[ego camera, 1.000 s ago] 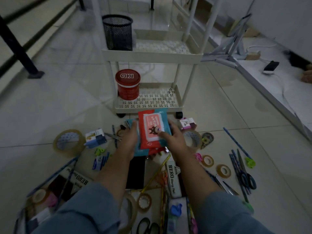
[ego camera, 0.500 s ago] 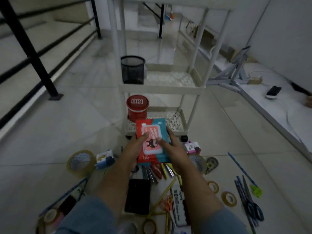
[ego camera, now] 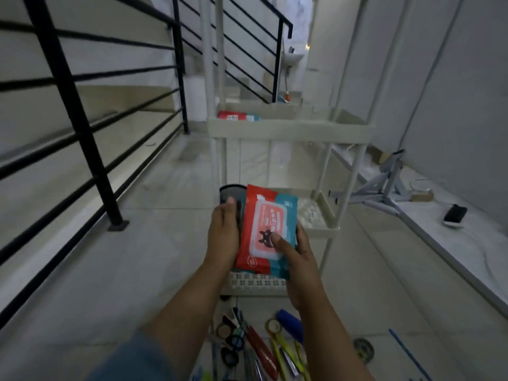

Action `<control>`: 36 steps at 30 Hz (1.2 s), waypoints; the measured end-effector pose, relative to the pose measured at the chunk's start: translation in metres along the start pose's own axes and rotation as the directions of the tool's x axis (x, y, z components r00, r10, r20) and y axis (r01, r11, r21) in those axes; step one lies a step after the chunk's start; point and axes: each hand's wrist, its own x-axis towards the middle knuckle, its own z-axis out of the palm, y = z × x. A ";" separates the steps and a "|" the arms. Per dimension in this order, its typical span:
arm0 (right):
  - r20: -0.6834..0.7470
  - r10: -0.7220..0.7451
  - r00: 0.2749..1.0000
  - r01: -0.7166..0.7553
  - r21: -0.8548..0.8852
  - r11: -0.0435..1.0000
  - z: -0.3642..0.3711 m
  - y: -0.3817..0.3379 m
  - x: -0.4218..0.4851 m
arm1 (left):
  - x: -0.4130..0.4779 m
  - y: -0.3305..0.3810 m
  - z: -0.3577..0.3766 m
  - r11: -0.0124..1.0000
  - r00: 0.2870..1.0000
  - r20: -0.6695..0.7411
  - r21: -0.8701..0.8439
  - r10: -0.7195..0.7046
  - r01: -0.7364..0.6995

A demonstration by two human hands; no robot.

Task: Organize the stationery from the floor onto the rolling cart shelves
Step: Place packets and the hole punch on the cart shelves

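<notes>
so the left hand (ego camera: 224, 237) n right hand (ego camera: 299, 259) are still clamping the wipes pack (ego camera: 268, 229) btwn them, but it's rising off the floor pile (ego camera: 261, 345) to the cart (ego camera: 356, 171) now, prob heading for the upper shelf (ego camera: 288, 129) w/ the matching pack (ego camera: 237, 116).

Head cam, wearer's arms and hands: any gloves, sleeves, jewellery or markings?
Both are bare: the left hand and right hand show no gloves, rings or watch. A blue, denim-looking sleeve covers the left arm near the elbow, and the forearm is uncovered. The right forearm is uncovered to the frame edge, with no sleeve in view. No cables or markings.
</notes>
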 end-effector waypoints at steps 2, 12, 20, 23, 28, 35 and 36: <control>-0.002 0.021 1.000 -0.021 -0.007 1.000 0.006 -0.022 0.001 | 0.007 0.017 0.002 0.998 0.996 -0.086 -0.055 -0.025 0.021; -0.041 0.096 0.995 -0.097 -0.041 0.994 0.048 -0.133 0.006 | 0.013 0.141 0.000 0.996 0.980 -0.184 0.030 -0.072 0.079; -0.067 0.156 0.986 -0.162 -0.103 0.981 0.096 -0.226 0.085 | 0.046 0.228 -0.012 0.989 0.992 0.031 0.088 -0.120 0.116; -0.111 0.176 0.978 -0.193 -0.177 0.965 0.106 -0.238 0.135 | 0.060 0.245 -0.009 0.981 0.981 0.075 0.099 -0.177 0.169; -0.133 0.211 0.968 -0.240 -0.265 0.934 0.119 -0.231 0.188 | 0.081 0.243 -0.007 0.957 0.957 0.028 0.048 -0.289 0.287; -0.175 0.316 0.932 -0.360 -0.375 0.854 0.134 -0.194 0.220 | 0.093 0.220 -0.002 0.949 0.949 0.017 -0.018 -0.316 0.316; -0.173 0.341 0.924 -0.382 -0.422 0.822 0.137 -0.190 0.221 | 0.093 0.216 0.000 0.950 0.950 0.003 -0.013 -0.312 0.312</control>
